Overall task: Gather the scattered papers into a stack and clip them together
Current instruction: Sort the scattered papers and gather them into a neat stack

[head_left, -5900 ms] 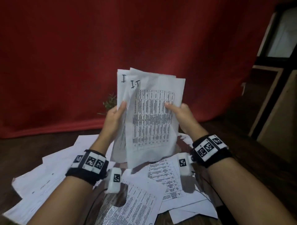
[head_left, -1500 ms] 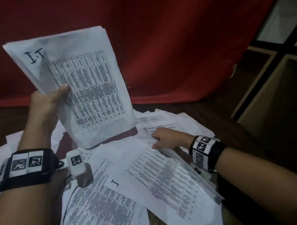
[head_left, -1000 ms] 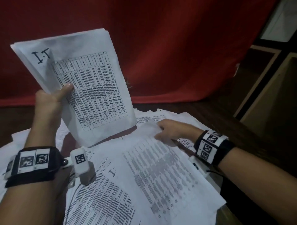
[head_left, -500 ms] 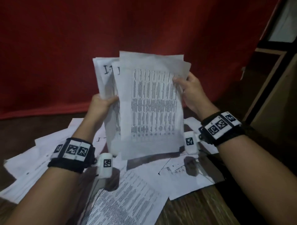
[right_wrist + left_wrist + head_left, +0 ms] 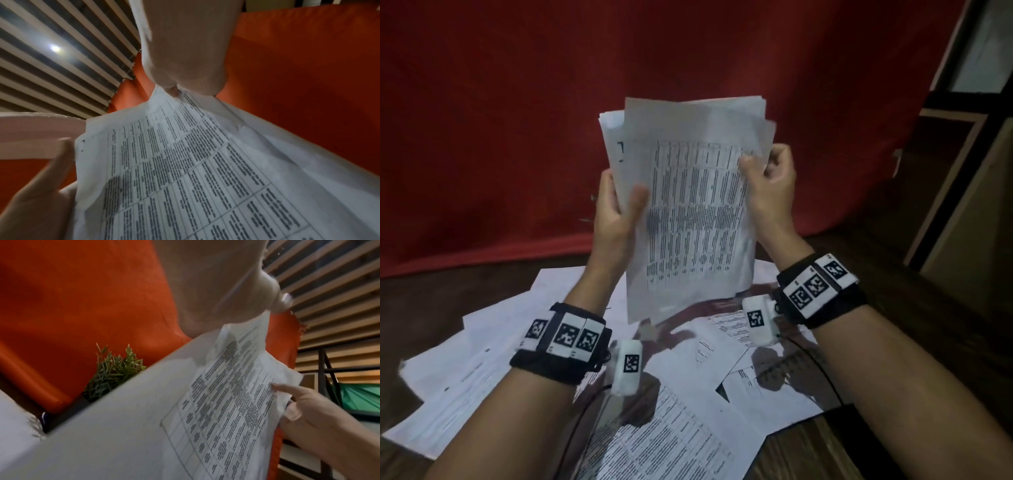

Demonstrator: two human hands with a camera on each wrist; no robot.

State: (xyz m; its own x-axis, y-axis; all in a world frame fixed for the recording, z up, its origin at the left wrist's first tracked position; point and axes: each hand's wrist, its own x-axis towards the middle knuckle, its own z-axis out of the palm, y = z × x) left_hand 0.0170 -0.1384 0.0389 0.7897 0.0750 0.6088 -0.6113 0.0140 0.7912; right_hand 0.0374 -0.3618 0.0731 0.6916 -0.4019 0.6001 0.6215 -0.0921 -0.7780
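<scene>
I hold a stack of printed papers [image 5: 688, 205] upright in front of me, above the table. My left hand [image 5: 619, 202] grips its left edge, thumb on the front sheet. My right hand [image 5: 767, 174] pinches the upper right edge with curled fingers. The front sheet carries a printed table [image 5: 185, 170], and the same sheet [image 5: 226, 402] fills the left wrist view, where my right hand's fingers [image 5: 298, 404] touch its edge. More loose papers [image 5: 482, 370] lie scattered on the wooden table [image 5: 808, 452] below. No clip is in view.
A red curtain [image 5: 517, 120] hangs behind the table. A small green plant [image 5: 113, 371] stands at the back, behind the stack. A wooden frame and shelf [image 5: 962, 171] are on the right. Slatted ceiling [image 5: 51, 65] shows overhead.
My right hand lifted a sheet from the table and brought it onto the front of the stack. Both hands now hold the stack, which has moved to the centre.
</scene>
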